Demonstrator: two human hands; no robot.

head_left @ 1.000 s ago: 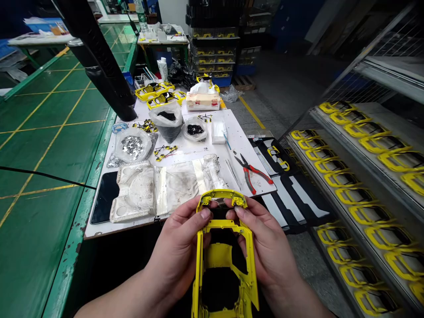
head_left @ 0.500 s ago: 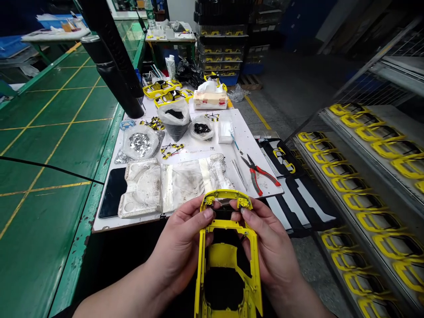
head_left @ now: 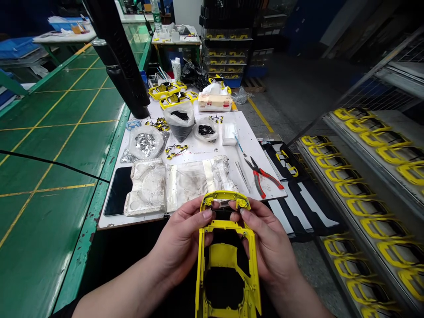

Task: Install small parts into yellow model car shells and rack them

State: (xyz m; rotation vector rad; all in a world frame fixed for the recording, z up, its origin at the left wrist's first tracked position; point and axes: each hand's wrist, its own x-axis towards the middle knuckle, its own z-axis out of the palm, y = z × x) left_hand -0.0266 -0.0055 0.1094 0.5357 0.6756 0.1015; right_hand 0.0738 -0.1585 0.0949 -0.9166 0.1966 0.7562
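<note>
A yellow plastic car-body frame (head_left: 223, 256) is held up in front of me, before the table's near edge. My left hand (head_left: 185, 234) wraps round its left side, the thumb on the frame near its curved top end. On the opposite side, my right hand (head_left: 268, 236) grips it in the same way, thumb near the top corner. Fingertips of both hands show through the opening below the curved end. Behind the frame, a stained white foam block (head_left: 145, 187) and a plastic-wrapped pad (head_left: 188, 181) lie on the white table (head_left: 228, 154).
Red-handled pliers (head_left: 265, 176) and tweezers (head_left: 243, 176) lie at the right. Bags of silver pieces (head_left: 145, 143) and black pieces (head_left: 180, 119) stand farther back. A black tube (head_left: 122, 66) slants down at the left. Racks of yellow frames (head_left: 351, 176) line the right side.
The table and surroundings have shifted slightly right in view. Both hands keep their hold on the yellow frame, nearly unchanged.
</note>
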